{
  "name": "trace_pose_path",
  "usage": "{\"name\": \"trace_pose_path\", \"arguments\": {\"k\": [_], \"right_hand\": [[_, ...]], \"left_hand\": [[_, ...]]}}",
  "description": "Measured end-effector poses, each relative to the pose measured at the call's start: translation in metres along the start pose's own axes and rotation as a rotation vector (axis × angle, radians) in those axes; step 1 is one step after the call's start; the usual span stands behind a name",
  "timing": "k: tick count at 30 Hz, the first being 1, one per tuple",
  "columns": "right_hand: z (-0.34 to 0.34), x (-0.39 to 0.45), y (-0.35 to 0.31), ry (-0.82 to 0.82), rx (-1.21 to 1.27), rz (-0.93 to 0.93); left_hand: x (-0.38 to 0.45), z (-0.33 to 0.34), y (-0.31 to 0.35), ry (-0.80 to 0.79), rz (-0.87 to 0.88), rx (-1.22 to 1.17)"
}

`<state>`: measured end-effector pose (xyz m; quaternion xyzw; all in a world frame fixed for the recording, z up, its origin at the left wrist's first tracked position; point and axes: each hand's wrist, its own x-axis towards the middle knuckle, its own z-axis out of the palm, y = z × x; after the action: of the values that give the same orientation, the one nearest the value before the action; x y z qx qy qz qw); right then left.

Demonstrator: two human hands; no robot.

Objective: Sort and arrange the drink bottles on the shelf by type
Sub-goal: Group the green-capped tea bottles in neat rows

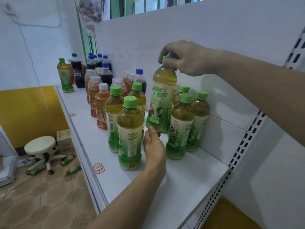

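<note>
Green-capped and filled with yellow tea, the held bottle (162,98) stands nearly upright above the white shelf (178,182), its long axis leaning a little so the cap points up and slightly right, its base toward the left. The right hand (186,58) has its grip clamped round the cap from above, fingers curled over it. The left hand (154,144) reaches in from below with its thumb touching the bottle's base; whether its fingers wrap the bottle I cannot tell.

Just right of the held bottle stand four more green tea bottles (180,128), upright against the back panel (214,38). Just left stand three others (129,134), also upright. Farther left along the shelf are orange drink bottles (102,111) with white caps, then dark cola bottles (77,71) with blue caps, and one lone green tea bottle (65,75) at the far end.

On the tiled floor (41,204) below sit a round stool (40,145) and several fallen bottles (72,170).
</note>
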<state>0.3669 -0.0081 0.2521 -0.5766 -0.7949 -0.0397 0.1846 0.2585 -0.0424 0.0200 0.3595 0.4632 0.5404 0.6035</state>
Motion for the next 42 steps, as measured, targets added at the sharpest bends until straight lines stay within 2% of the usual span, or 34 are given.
{"name": "trace_pose_path", "arguments": {"k": [5, 11, 16, 25, 32, 37, 42], "right_hand": [[0.005, 0.003, 0.013, -0.083, 0.066, -0.044], [0.012, 0.011, 0.013, 0.061, 0.224, -0.003], [0.010, 0.011, 0.015, 0.036, 0.269, -0.097], [0.018, 0.002, 0.031, -0.086, 0.304, -0.160], [0.017, -0.001, 0.038, -0.154, 0.295, -0.171], [0.017, 0.000, 0.045, -0.173, 0.286, -0.149], [0.023, 0.002, 0.048, -0.209, 0.269, -0.129]], "left_hand": [[0.002, 0.001, 0.000, 0.039, 0.012, -0.022], [0.006, -0.001, -0.008, 0.045, 0.099, 0.049], [0.010, -0.003, -0.006, 0.058, 0.044, -0.049], [0.019, -0.005, -0.022, 0.026, 0.154, 0.243], [0.021, -0.008, -0.022, 0.024, 0.180, 0.267], [0.025, -0.006, -0.022, 0.046, 0.206, 0.455], [0.030, -0.007, -0.025, 0.068, 0.201, 0.492]]}}
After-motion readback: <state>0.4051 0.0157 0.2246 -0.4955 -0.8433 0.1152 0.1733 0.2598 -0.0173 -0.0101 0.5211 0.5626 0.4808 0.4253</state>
